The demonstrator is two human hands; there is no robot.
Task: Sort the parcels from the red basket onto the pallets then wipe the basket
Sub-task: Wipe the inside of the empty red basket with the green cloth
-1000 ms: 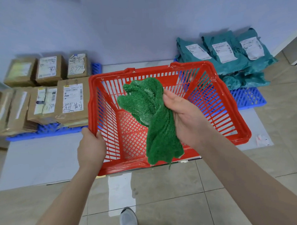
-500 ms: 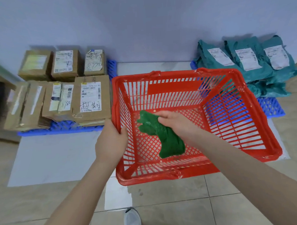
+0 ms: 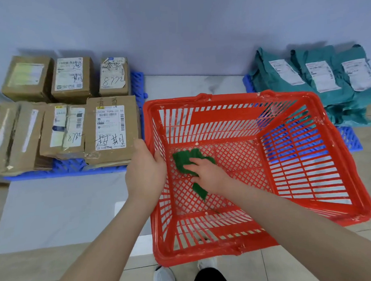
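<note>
Above the tiled floor [image 3: 58, 271], left hand [image 3: 144, 175] clamps red basket [image 3: 221, 96] by its left wall; right hand [image 3: 209, 175] presses green cloth [image 3: 182, 159] under flat fingers [image 3: 196, 161].

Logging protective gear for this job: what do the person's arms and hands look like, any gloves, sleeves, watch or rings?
Both arms are bare as far up as the frame shows, with no sleeve edge in view. The left hand and right hand wear no gloves. No watch, bracelet or ring shows on either wrist or on the fingers that are visible.
</note>
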